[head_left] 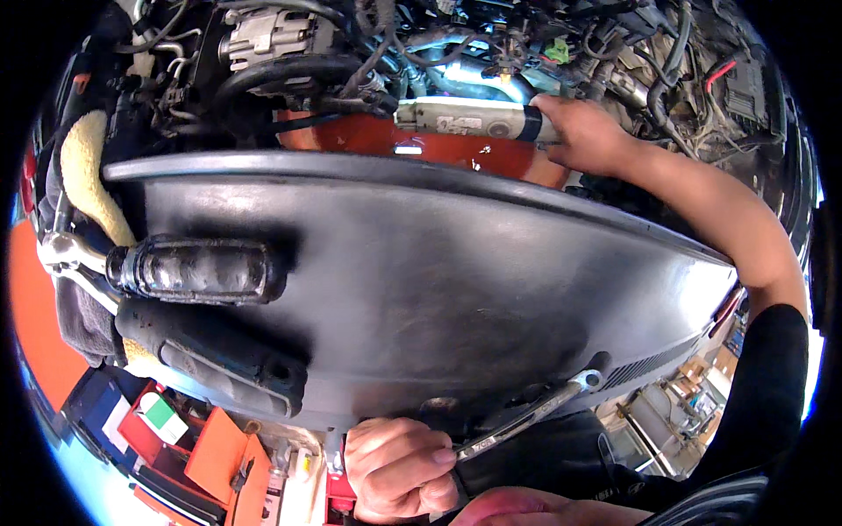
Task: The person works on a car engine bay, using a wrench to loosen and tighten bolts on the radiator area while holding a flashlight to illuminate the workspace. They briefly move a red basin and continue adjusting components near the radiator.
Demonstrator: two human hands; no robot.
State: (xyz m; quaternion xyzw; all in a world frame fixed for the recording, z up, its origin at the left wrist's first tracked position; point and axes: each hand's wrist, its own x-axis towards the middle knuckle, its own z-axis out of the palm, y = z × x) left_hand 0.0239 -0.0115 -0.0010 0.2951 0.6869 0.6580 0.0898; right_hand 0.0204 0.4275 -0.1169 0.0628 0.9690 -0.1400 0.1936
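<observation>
My left hand [399, 466] is closed around a chrome wrench [526, 422] at the lower middle; its ring end points up and right, over the lower part of a broad black panel [412, 272]. What its fingers cover of the wrench is hidden. My right arm reaches up and across from the right, and my right hand [586, 136] grips the dark end of a pale, bar-shaped work light [469, 119]. That light lies sideways just beyond the panel's far edge, before an orange-red surface [351, 136]. Bright bluish light falls on the hoses [474, 77] behind it.
Two black-handled tools, one chrome-headed [197, 267] and one below it [210, 355], lie at the panel's left. A yellow cloth [85, 175] hangs beside them. Engine parts, hoses and wires [272, 39] crowd the far side. An orange box [219, 451] stands below left.
</observation>
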